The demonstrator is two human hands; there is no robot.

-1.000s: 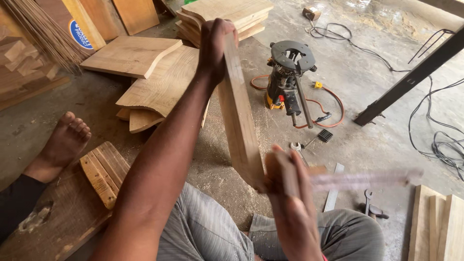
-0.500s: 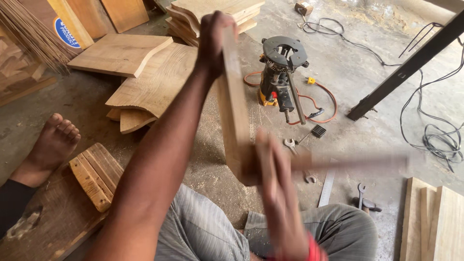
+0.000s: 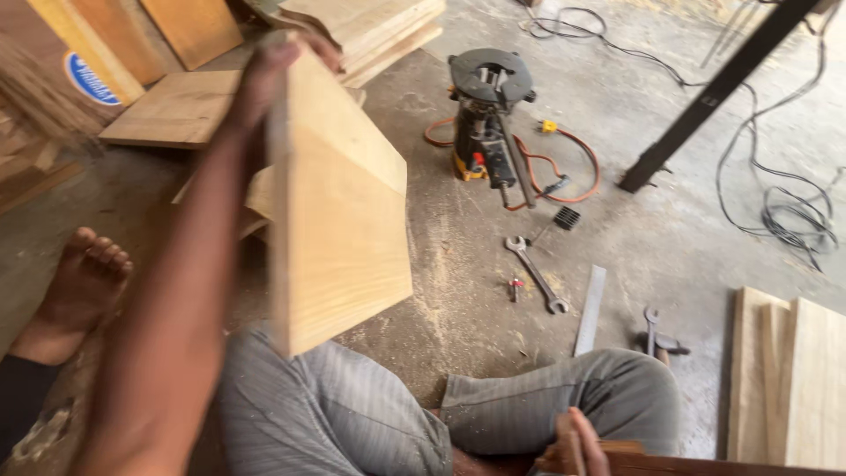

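My left hand [image 3: 284, 72] grips the top end of a pale wooden board [image 3: 344, 229] and holds it upright and tilted, its broad face toward me, above my grey-trousered legs [image 3: 352, 414]. The hand and the board are blurred by motion. Low at the frame's bottom edge, my right hand [image 3: 577, 445] is closed around the end of a dark brown wooden strip [image 3: 652, 460] that runs off to the right. Only part of that hand shows.
A black router [image 3: 489, 106] with an orange cable stands on the concrete floor. A spanner [image 3: 533, 273], a metal ruler [image 3: 590, 310] and a small hand tool [image 3: 656, 339] lie nearby. Boards [image 3: 793, 379] lie at right, stacked planks [image 3: 370, 26] behind, a bare foot [image 3: 84, 286] at left.
The board has turned from edge-on to showing its broad face. My right hand has dropped from beside the board to the bottom edge, and the view has shifted left.
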